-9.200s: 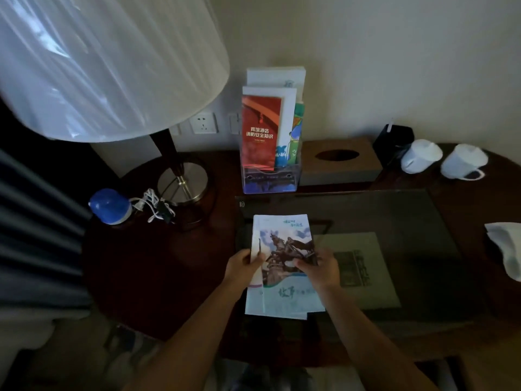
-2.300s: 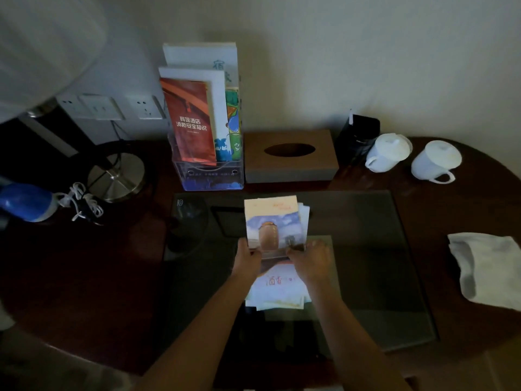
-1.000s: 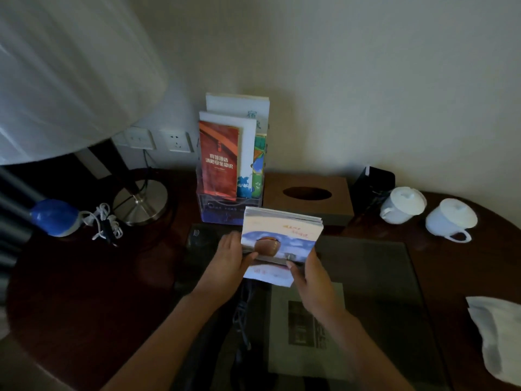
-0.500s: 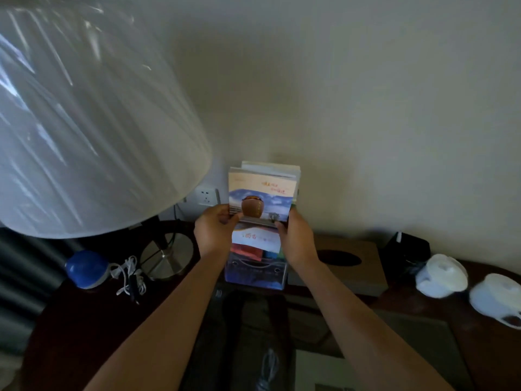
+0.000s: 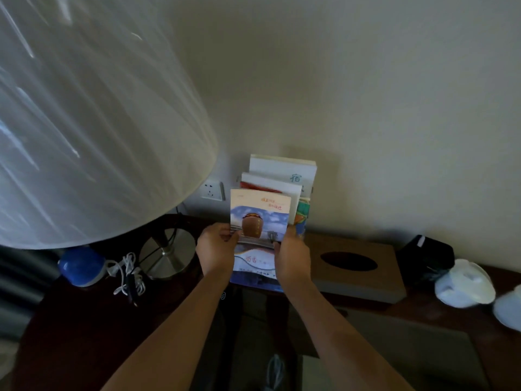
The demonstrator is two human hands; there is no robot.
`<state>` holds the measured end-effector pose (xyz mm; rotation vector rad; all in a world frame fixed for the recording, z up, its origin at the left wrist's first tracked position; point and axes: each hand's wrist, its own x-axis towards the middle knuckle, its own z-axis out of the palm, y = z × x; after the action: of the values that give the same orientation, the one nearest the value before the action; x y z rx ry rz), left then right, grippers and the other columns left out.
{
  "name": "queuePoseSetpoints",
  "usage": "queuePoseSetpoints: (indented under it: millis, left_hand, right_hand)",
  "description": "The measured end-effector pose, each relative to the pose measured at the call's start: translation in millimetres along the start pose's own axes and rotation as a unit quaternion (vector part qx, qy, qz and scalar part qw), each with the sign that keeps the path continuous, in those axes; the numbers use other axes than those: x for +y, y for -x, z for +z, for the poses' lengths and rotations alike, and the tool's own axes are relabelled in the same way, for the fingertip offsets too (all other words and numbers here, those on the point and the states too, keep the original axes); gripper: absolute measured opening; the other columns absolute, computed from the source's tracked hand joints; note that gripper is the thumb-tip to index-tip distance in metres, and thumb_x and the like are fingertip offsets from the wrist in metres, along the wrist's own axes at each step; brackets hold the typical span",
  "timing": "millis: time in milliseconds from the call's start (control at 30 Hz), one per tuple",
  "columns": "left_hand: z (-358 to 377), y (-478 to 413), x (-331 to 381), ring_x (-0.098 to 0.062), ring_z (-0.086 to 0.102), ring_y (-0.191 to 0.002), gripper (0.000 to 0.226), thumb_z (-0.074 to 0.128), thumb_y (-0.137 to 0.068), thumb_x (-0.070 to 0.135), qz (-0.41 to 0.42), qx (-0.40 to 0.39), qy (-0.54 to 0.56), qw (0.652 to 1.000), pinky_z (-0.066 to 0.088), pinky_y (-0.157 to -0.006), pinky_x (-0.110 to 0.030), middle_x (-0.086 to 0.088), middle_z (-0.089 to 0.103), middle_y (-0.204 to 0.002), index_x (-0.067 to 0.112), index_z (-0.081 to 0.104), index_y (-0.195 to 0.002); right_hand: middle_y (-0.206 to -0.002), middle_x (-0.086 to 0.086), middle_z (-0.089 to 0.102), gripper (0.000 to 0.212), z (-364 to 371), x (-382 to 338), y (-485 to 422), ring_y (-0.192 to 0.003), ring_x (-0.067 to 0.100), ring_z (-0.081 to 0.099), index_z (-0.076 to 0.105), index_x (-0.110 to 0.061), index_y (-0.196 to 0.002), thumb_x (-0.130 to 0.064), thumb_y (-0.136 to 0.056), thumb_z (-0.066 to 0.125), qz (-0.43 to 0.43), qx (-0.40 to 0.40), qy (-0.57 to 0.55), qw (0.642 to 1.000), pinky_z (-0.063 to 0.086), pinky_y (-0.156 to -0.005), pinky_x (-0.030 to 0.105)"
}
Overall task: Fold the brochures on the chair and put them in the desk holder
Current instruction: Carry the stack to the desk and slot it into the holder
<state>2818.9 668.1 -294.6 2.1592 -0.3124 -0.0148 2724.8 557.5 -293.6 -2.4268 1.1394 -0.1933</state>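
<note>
A folded brochure [image 5: 259, 218] with a brown jar picture stands upright in the front of the clear desk holder [image 5: 255, 283] at the back of the desk. My left hand [image 5: 215, 249] grips its left edge and my right hand [image 5: 291, 259] grips its right edge. Behind it in the holder stand other brochures [image 5: 282, 176], white ones and a colourful one. The holder's front is mostly hidden by the brochure and my hands.
A big white lampshade [image 5: 84, 122] fills the upper left, its metal base [image 5: 169, 255] left of the holder. A blue object [image 5: 80, 266] with a white cable [image 5: 127, 277] lies further left. A brown tissue box [image 5: 355, 266], a black box [image 5: 425, 255] and white cups [image 5: 465, 283] sit right.
My hands lifted the folded brochure off the desk's glass pad, carried it up to the holder, and have now lowered it into the front slot.
</note>
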Motion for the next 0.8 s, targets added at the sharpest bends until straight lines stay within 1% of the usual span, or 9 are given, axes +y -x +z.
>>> queuePoseSetpoints:
  millis: [133, 267, 333, 400, 500, 567, 633, 700, 800]
  left_hand:
    - [4.1, 3.4, -4.1, -0.018, 0.068, -0.075, 0.005, 0.067, -0.081, 0.014, 0.013, 0.001, -0.018, 1.0, 0.05, -0.065, -0.027, 0.0, 0.072, -0.082, 0.018, 0.07, -0.082]
    - [7.3, 3.1, -11.0, -0.018, 0.066, -0.086, 0.021, 0.068, -0.081, 0.016, 0.01, -0.017, -0.005, 1.0, 0.055, -0.078, -0.034, -0.002, 0.07, -0.098, 0.017, 0.067, -0.102]
    - [9.1, 3.3, -14.0, -0.015, 0.062, -0.084, 0.024, 0.065, -0.084, 0.018, 0.028, -0.03, -0.026, 0.999, 0.05, -0.073, -0.028, -0.004, 0.066, -0.102, 0.017, 0.068, -0.107]
    - [8.7, 4.0, -14.7, -0.012, 0.057, -0.079, 0.023, 0.064, -0.085, 0.019, 0.044, -0.029, -0.028, 0.998, 0.041, -0.071, -0.021, -0.006, 0.062, -0.104, 0.015, 0.07, -0.107]
    - [7.4, 3.4, -14.9, -0.017, 0.062, -0.09, 0.027, 0.065, -0.086, 0.018, 0.054, -0.027, -0.017, 0.998, 0.042, -0.078, -0.018, -0.006, 0.059, -0.113, 0.012, 0.069, -0.112]
    - [6.6, 1.8, -15.5, -0.021, 0.064, -0.091, 0.026, 0.064, -0.087, 0.021, 0.053, -0.028, -0.019, 0.998, 0.045, -0.078, -0.021, -0.006, 0.059, -0.114, 0.012, 0.07, -0.111]
    - [4.9, 0.1, -18.1, -0.022, 0.064, -0.09, 0.025, 0.063, -0.088, 0.026, 0.065, -0.03, -0.046, 0.996, 0.051, -0.074, -0.03, -0.005, 0.059, -0.113, 0.017, 0.071, -0.11]
    - [1.9, -2.1, -21.3, -0.021, 0.063, -0.089, 0.026, 0.063, -0.088, 0.029, 0.088, -0.029, -0.082, 0.992, 0.053, -0.071, -0.034, -0.003, 0.058, -0.113, 0.021, 0.07, -0.111]
    - [-0.9, -7.3, -22.8, -0.019, 0.063, -0.09, 0.026, 0.064, -0.087, 0.031, 0.109, -0.029, -0.082, 0.99, 0.048, -0.067, -0.028, -0.001, 0.059, -0.114, 0.021, 0.071, -0.111]
  right_hand:
    - [-0.1, 0.013, 0.065, 0.042, 11.8, 3.5, 5.2, -0.089, 0.03, 0.067, 0.03, -0.006, -0.137, -0.009, -0.097, 0.042, 0.026, -0.023, 0.04, 0.999, 0.044, -0.061, 0.033]
    - [-0.105, 0.014, 0.065, 0.04, 17.0, -1.0, 11.6, -0.091, 0.032, 0.067, 0.03, -0.009, -0.136, -0.013, -0.097, 0.041, 0.053, 0.005, -0.007, 0.999, 0.048, -0.064, 0.036]
    - [-0.111, 0.015, 0.063, 0.039, 20.1, -2.6, 20.1, -0.093, 0.033, 0.067, 0.03, -0.014, -0.133, -0.017, -0.097, 0.043, 0.063, 0.034, -0.086, 0.994, 0.054, -0.07, 0.039]
    - [-0.122, 0.015, 0.056, 0.035, 21.3, -2.6, 24.8, -0.098, 0.034, 0.065, 0.033, -0.014, -0.13, -0.018, -0.097, 0.044, 0.051, 0.059, -0.115, 0.99, 0.056, -0.077, 0.044]
    - [-0.128, 0.016, 0.05, 0.034, 18.5, -1.0, 18.9, -0.11, 0.032, 0.057, 0.036, -0.008, -0.129, -0.011, -0.096, 0.045, 0.041, 0.069, -0.061, 0.995, 0.054, -0.083, 0.045]
    - [-0.129, 0.015, 0.051, 0.038, 14.3, -2.1, 15.3, -0.114, 0.03, 0.053, 0.034, -0.007, -0.132, -0.011, -0.096, 0.046, 0.041, 0.066, -0.012, 0.997, 0.054, -0.083, 0.042]
    - [-0.129, 0.015, 0.052, 0.041, 10.8, -3.4, 15.0, -0.113, 0.03, 0.055, 0.033, -0.007, -0.133, -0.013, -0.096, 0.047, 0.038, 0.06, 0.017, 0.997, 0.055, -0.081, 0.041]
    - [-0.126, 0.014, 0.053, 0.039, 9.7, -3.9, 17.1, -0.106, 0.03, 0.06, 0.034, -0.008, -0.132, -0.016, -0.096, 0.048, 0.041, 0.063, 0.008, 0.997, 0.057, -0.078, 0.043]
    - [-0.118, 0.013, 0.055, 0.031, 8.1, -3.6, 20.3, -0.095, 0.032, 0.064, 0.042, -0.011, -0.123, -0.028, -0.097, 0.046, 0.05, 0.104, -0.053, 0.992, 0.057, -0.074, 0.048]
